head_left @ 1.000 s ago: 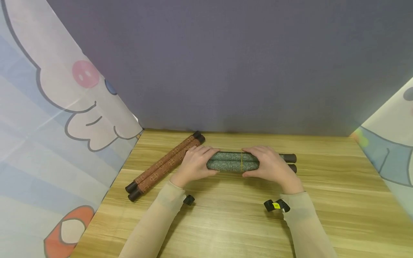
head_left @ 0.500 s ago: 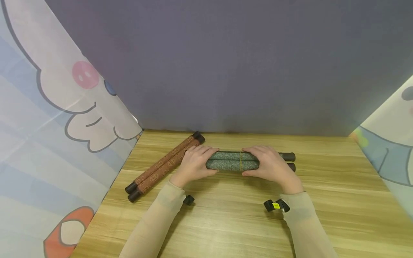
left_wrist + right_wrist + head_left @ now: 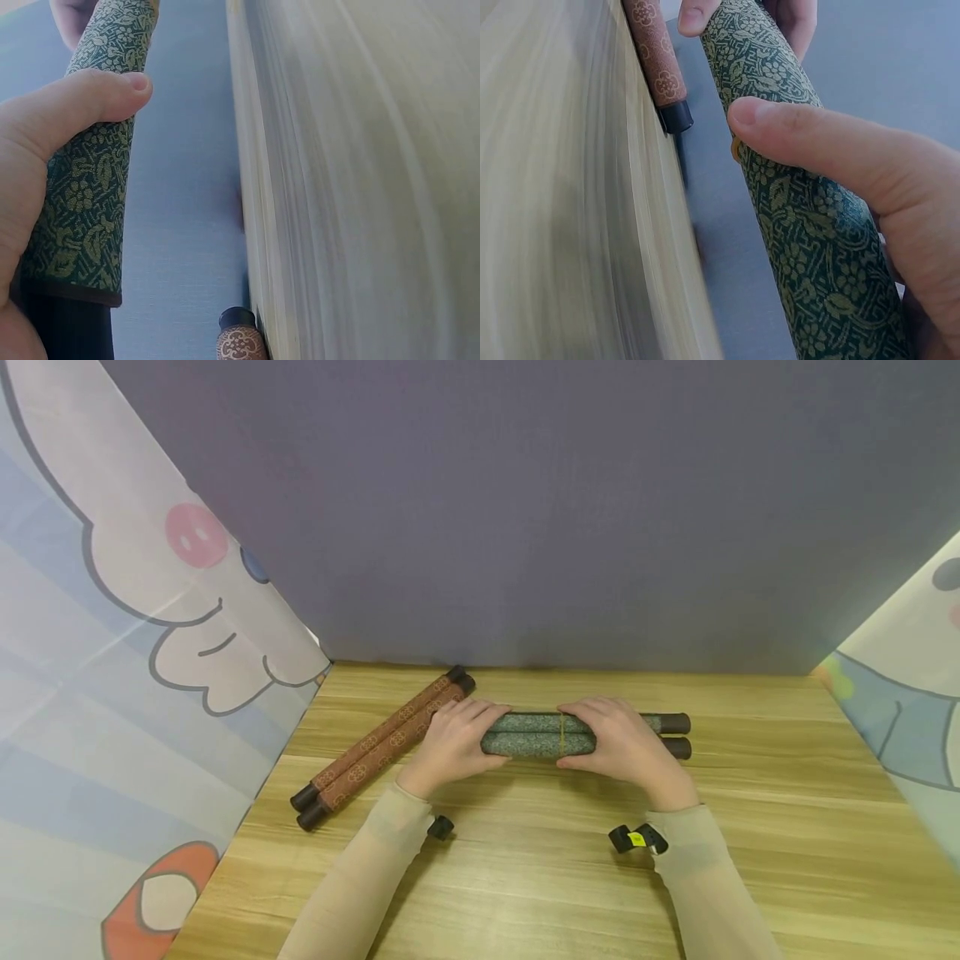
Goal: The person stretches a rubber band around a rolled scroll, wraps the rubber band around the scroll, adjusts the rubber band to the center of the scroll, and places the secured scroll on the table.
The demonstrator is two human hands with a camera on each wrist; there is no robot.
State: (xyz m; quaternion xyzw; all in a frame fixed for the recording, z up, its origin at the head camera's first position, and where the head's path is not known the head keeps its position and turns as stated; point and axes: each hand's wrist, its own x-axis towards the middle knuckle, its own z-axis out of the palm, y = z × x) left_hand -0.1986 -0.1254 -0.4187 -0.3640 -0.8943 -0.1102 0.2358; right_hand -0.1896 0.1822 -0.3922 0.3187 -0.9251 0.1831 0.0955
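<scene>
L hand & R hand both gripped the green brocade twin-roll scroll, held above the tabletop, toward mid back edge. Yellow band sat right by R thumb; a push there could prob. slip it & let the scroll split apart. Red-brown scroll lay nr. back-left corner, so lowering leftward might've knocked it; uneven grip, poss. tilt.

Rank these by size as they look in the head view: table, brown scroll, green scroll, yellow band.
1. table
2. brown scroll and green scroll: too alike to rank, the green one partly covered
3. yellow band
</scene>
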